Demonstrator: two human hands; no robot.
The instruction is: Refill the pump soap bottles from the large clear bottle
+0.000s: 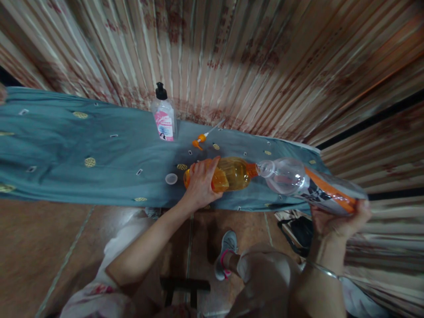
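Note:
My left hand [201, 183] wraps round an orange see-through bottle [234, 173], its neck pointing right. My right hand [342, 221] holds a large clear bottle [286, 176] with an orange and grey label near its base. The mouths of the two bottles meet or nearly meet; whether they touch I cannot tell. The clear bottle is tilted, its base toward the right. Behind the orange bottle lies an orange pump top [199, 141] with a thin tube. A small round whitish cap [171, 179] rests left of my left hand.
A clear pump bottle [164, 119] with a black top and pink label stands at the back of the narrow table with a teal cloth [112, 137]. Pleated curtains [205, 53] hang behind and at right. A dark bag [296, 234] lies on the floor below.

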